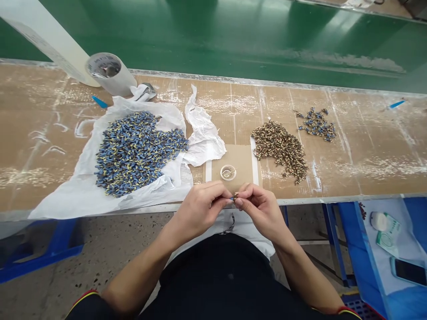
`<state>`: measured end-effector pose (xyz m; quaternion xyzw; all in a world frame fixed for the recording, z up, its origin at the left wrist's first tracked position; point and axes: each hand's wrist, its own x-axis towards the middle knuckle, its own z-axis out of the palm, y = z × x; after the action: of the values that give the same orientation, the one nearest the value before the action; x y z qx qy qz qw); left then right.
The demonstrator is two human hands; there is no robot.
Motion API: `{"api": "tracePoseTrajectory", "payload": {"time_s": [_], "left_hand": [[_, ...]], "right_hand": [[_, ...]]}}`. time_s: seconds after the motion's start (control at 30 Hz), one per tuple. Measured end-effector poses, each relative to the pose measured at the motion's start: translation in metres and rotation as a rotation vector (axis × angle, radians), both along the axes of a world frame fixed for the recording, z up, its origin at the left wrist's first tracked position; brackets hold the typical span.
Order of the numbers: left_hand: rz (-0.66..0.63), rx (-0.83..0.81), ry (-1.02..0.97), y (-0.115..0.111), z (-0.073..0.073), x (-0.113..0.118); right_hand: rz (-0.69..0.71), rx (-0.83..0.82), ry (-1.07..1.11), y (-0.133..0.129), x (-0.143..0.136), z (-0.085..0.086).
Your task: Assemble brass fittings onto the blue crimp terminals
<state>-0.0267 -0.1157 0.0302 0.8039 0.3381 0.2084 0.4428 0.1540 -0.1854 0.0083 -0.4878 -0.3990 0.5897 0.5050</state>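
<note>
My left hand [203, 205] pinches a small blue piece [231, 199] at the table's front edge. Against it, my right hand [258, 206] pinches a small dark brown and gold piece [235, 197]; the two pieces meet between my fingertips. Just beyond the hands, a small clear round dish [228, 172] sits on a cardboard sheet [238, 155]. Many blue and yellow pieces [133, 151] are heaped on white paper [83, 182] at the left. To the right lies a pile of brown and gold pieces [282, 146], with a smaller group of blue and brown pieces [316, 124] beyond it.
A white cup-like container [116, 78] leans at the back left near a blue pointed object [99, 102]. Crumpled paper [203, 133] lies mid-table. Another blue object [396, 104] is far right. Below right, a phone [409, 271] rests on a covered surface.
</note>
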Motion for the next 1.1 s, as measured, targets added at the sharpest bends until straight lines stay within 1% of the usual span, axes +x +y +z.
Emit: {"api": "tracePoseTrajectory", "payload": {"time_s": [0.27,0.4,0.53,0.6,0.7,0.8,0.87,0.93,1.03,1.1], "left_hand": [[-0.012,-0.007,0.129,-0.003,0.011,0.000],[0.019,-0.016,0.198,-0.006,0.012,0.002],[0.043,-0.050,0.245,-0.010,0.010,0.004],[0.048,-0.076,0.226,-0.011,0.009,0.003],[0.077,-0.118,0.125,-0.012,0.007,0.002],[0.107,-0.131,0.057,-0.010,0.008,0.000],[0.092,-0.119,0.064,-0.008,0.009,-0.001],[0.043,-0.101,0.089,-0.006,0.009,-0.002],[-0.026,-0.063,0.104,-0.005,0.007,-0.002],[-0.040,-0.030,0.091,-0.006,0.004,-0.001]], "right_hand": [[0.032,-0.007,-0.038,-0.007,-0.005,-0.001],[0.016,-0.007,-0.052,-0.009,-0.010,-0.005],[0.036,0.000,-0.093,-0.011,-0.010,-0.009],[0.058,-0.005,-0.112,-0.010,-0.007,-0.008],[0.080,-0.033,-0.090,-0.004,-0.002,-0.004],[0.041,-0.042,-0.035,0.002,-0.001,0.002],[-0.006,-0.036,-0.016,0.005,-0.002,0.006],[-0.046,-0.043,-0.018,0.005,-0.005,0.008],[-0.070,-0.053,-0.027,0.004,-0.007,0.009],[-0.074,-0.053,-0.020,0.003,-0.007,0.010]]}}
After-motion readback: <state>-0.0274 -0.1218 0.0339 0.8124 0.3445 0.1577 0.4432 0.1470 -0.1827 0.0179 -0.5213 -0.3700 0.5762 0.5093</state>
